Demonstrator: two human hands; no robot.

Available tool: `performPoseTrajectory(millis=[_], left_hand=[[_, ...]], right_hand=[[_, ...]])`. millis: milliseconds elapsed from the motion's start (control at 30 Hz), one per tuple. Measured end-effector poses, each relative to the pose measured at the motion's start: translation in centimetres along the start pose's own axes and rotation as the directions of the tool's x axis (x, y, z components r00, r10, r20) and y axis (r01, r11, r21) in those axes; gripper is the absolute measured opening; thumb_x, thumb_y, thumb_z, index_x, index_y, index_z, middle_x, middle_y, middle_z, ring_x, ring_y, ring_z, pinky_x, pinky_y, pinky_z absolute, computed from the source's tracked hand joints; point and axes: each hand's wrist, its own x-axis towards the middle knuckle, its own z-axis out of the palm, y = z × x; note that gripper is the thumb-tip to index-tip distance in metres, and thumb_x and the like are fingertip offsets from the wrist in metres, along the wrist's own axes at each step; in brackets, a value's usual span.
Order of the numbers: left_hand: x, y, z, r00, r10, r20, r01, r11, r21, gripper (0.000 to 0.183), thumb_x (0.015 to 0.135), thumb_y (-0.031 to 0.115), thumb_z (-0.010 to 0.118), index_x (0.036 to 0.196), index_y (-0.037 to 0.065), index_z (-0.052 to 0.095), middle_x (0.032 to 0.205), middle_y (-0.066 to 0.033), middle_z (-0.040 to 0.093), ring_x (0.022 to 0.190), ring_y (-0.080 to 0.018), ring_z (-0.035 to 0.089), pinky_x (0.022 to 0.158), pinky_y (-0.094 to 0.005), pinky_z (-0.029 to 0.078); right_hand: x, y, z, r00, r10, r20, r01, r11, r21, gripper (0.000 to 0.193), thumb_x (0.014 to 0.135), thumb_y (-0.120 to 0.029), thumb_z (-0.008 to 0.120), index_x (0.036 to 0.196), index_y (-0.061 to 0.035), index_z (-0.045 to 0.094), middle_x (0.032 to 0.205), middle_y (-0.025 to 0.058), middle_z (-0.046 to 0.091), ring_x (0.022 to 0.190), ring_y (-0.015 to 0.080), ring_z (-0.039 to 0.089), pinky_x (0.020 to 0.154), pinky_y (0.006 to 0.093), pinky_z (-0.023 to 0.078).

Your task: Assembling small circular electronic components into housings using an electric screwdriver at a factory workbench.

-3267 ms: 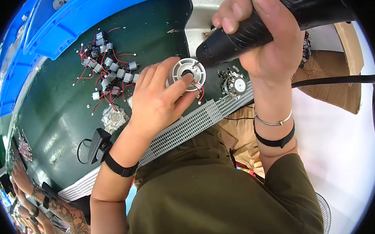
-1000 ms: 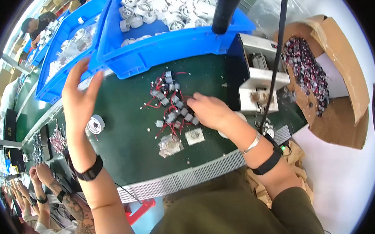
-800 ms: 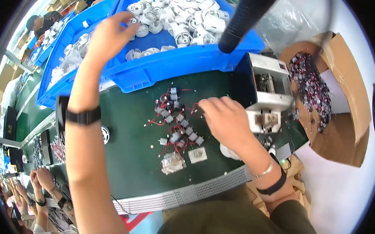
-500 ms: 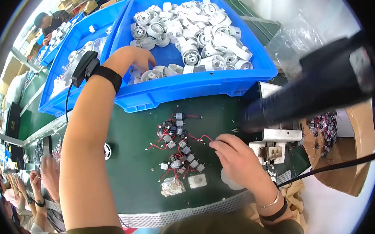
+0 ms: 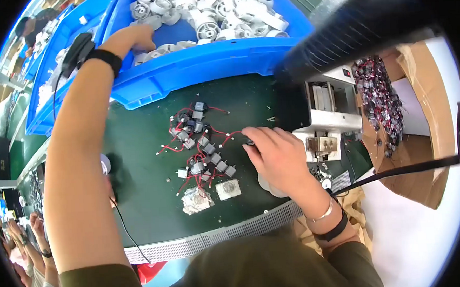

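Note:
My left hand reaches over the near rim of the blue bin, which holds many white round plastic housings. Its fingers point down among the housings, and their tips are hidden. Over the green bench, my right hand has thumb and fingers pinched together. A red wire runs into that pinch, where a small dark bit shows; the rest is covered by the fingers. Left of this hand lies a loose pile of small grey motors with red wires and white end plugs.
Two pale blocks, one wrapped and one flat, lie below the pile. A metal bench device stands at right, beneath a blurred black tube. Beyond is a cardboard box of wired parts. Other people work at far left.
The whole view has shifted, so bin and bench sit higher and more to the left. My left hand stays in the bin; my right hand keeps its pinch beside the motor pile.

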Motion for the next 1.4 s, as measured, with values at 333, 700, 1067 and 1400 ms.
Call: performPoseTrajectory(millis=[333,700,1067,1400], left_hand=[[-17.4,9.7,-6.8,0.738,-0.054,-0.673,-0.531,0.570,-0.627,0.039,0.080,0.014,0.061,0.115,0.000,0.049,0.102,-0.0093,0.059,0.094,-0.0167,0.058,0.078,-0.0292,0.048],[-22.2,32.4,11.1,0.599,-0.003,-0.801,-0.772,0.264,-0.579,0.053,0.065,0.006,0.077,0.111,0.002,0.051,0.116,-0.0167,0.053,0.109,-0.0300,0.054,0.091,-0.0355,0.043],[-22.4,32.4,10.7,0.589,0.012,-0.808,-0.713,0.480,-0.512,0.067,0.062,0.020,0.080,0.119,0.004,0.050,0.116,-0.0159,0.053,0.109,-0.0352,0.050,0.090,-0.0413,0.044],[-22.6,30.6,9.0,0.617,0.158,-0.771,-0.735,0.465,-0.493,0.064,0.061,0.019,0.080,0.117,0.003,0.052,0.115,-0.0147,0.053,0.105,-0.0339,0.052,0.087,-0.0402,0.045]], right_hand=[[-3.8,0.9,-3.0,0.931,0.363,-0.032,-0.088,0.309,0.947,0.028,0.080,0.010,0.060,0.106,0.0025,0.054,0.106,0.0069,0.053,0.093,0.0126,0.058,0.078,0.0250,0.050],[-8.9,3.5,-6.4,0.947,0.321,-0.003,-0.078,0.240,0.968,0.029,0.079,0.009,0.060,0.107,0.0045,0.055,0.105,0.0109,0.059,0.097,0.0162,0.058,0.085,0.0287,0.048],[-8.8,3.9,-4.5,0.999,0.044,0.024,-0.051,0.860,0.507,0.027,0.072,0.002,0.068,0.098,-0.0022,0.061,0.089,0.0079,0.062,0.077,0.0193,0.061,0.070,0.0282,0.049],[-7.8,3.8,-5.9,0.995,0.057,0.079,-0.091,0.833,0.546,0.028,0.071,0.005,0.067,0.097,-0.0010,0.060,0.094,0.0087,0.062,0.079,0.0207,0.062,0.071,0.0276,0.051]])
